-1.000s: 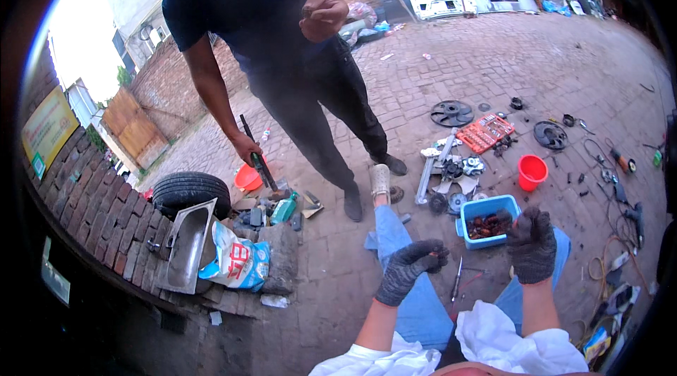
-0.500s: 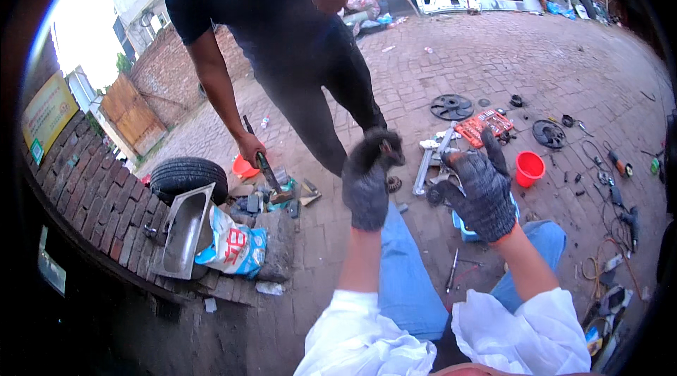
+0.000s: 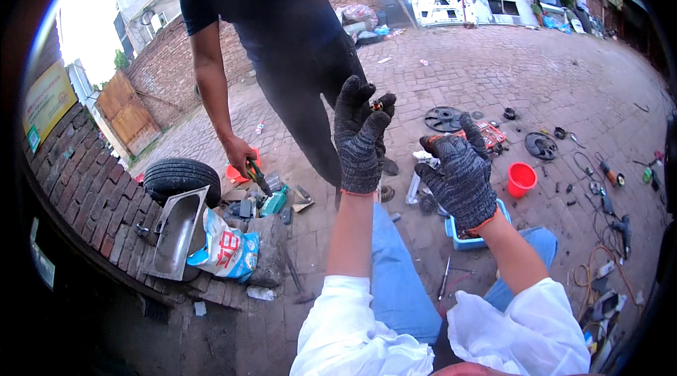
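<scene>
Raised in front of me, my left hand (image 3: 361, 147) wears a dark grey knitted glove. Its fingers pinch a small round metal part (image 3: 376, 105) with orange spots; its exact kind is too small to tell. My right hand (image 3: 462, 179), gloved the same way, is held up over a blue plastic basin (image 3: 465, 241). Its fingers are spread and nothing shows in them. Facing me stands another person (image 3: 282, 45) in dark clothes, whose lowered hand holds a green-and-black handled tool (image 3: 259, 179), perhaps pliers.
A red bucket (image 3: 522, 179), an orange tool case (image 3: 493, 133), a black fan wheel (image 3: 443, 119) and a power drill (image 3: 622, 235) lie to the right. At left are a tire (image 3: 182, 177), a steel sink (image 3: 185, 231) and a white-and-blue bag (image 3: 226, 245). A hammer (image 3: 296, 281) lies on the bricks.
My left hand has risen and turned, bringing the small part into plain view. The other person's lowered hand held a hammer before; a hammer now lies on the ground.
</scene>
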Action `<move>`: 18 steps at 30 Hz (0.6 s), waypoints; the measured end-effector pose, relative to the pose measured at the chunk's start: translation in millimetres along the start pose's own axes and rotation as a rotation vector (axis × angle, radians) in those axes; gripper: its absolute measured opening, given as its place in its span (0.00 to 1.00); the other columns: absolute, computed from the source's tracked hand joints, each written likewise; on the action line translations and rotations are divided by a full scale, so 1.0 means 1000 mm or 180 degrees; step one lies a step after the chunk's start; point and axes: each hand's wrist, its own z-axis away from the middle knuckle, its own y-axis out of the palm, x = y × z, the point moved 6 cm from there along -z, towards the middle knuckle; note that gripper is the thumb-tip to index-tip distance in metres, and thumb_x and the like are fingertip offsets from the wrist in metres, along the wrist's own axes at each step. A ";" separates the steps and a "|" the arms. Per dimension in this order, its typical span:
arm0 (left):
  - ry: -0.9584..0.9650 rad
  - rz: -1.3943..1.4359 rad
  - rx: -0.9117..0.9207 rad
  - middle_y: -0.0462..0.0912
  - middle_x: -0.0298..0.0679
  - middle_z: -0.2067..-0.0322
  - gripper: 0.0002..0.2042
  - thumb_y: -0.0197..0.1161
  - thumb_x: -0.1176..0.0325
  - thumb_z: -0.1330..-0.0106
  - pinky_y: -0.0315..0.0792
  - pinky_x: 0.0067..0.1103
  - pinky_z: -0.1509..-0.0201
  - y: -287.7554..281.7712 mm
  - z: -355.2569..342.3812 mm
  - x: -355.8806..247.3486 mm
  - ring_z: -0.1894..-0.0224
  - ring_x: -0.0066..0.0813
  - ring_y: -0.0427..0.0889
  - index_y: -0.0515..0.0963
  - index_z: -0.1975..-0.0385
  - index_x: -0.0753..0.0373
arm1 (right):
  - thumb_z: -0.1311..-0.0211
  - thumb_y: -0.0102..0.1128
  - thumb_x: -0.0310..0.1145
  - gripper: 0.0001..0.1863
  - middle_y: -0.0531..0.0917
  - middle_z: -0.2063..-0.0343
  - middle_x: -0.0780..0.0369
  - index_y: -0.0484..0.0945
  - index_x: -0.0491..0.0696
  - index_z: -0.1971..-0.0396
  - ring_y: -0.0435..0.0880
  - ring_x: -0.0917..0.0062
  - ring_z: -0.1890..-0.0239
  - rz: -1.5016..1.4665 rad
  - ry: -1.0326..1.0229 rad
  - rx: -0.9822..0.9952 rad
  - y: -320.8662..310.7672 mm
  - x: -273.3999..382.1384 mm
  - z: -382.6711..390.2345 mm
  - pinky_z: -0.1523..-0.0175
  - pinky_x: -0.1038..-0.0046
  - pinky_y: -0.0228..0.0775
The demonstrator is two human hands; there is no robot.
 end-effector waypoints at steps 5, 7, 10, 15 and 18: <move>-0.0092 0.0373 -0.0059 0.74 0.40 0.58 0.27 0.59 0.84 0.45 0.69 0.29 0.43 -0.005 -0.009 0.014 0.53 0.34 0.75 0.62 0.44 0.62 | 0.53 0.65 0.32 0.17 0.78 0.67 0.56 0.75 0.42 0.62 0.78 0.65 0.64 -0.0161 0.0055 0.0069 -0.001 -0.002 -0.006 0.58 0.69 0.70; -0.0166 0.0421 -0.0087 0.74 0.40 0.59 0.26 0.59 0.83 0.45 0.70 0.28 0.44 -0.010 -0.013 0.012 0.54 0.34 0.76 0.63 0.44 0.63 | 0.53 0.65 0.32 0.17 0.79 0.67 0.55 0.75 0.42 0.62 0.78 0.65 0.65 -0.0254 0.0062 0.0095 0.002 0.002 -0.011 0.58 0.69 0.70; -0.0251 0.0458 -0.0122 0.75 0.41 0.59 0.25 0.60 0.82 0.45 0.71 0.28 0.45 -0.014 -0.020 0.022 0.55 0.34 0.76 0.64 0.46 0.64 | 0.51 0.63 0.34 0.16 0.80 0.69 0.54 0.76 0.41 0.63 0.79 0.64 0.67 -0.0608 0.0437 0.0348 0.010 -0.003 -0.013 0.60 0.68 0.70; -0.0175 0.0276 -0.0105 0.76 0.43 0.57 0.22 0.60 0.79 0.43 0.74 0.26 0.50 -0.014 -0.021 0.034 0.55 0.35 0.77 0.67 0.47 0.62 | 0.47 0.59 0.45 0.21 0.80 0.75 0.50 0.77 0.38 0.71 0.79 0.62 0.71 -0.1460 0.1325 0.1335 0.044 -0.023 -0.009 0.63 0.67 0.70; -0.0061 0.0221 -0.0171 0.77 0.42 0.58 0.21 0.60 0.79 0.44 0.74 0.25 0.50 -0.015 -0.019 0.037 0.56 0.34 0.78 0.68 0.49 0.63 | 0.47 0.59 0.44 0.21 0.79 0.77 0.51 0.77 0.37 0.72 0.79 0.66 0.73 -0.1571 0.1471 0.1408 0.044 -0.023 -0.008 0.64 0.67 0.69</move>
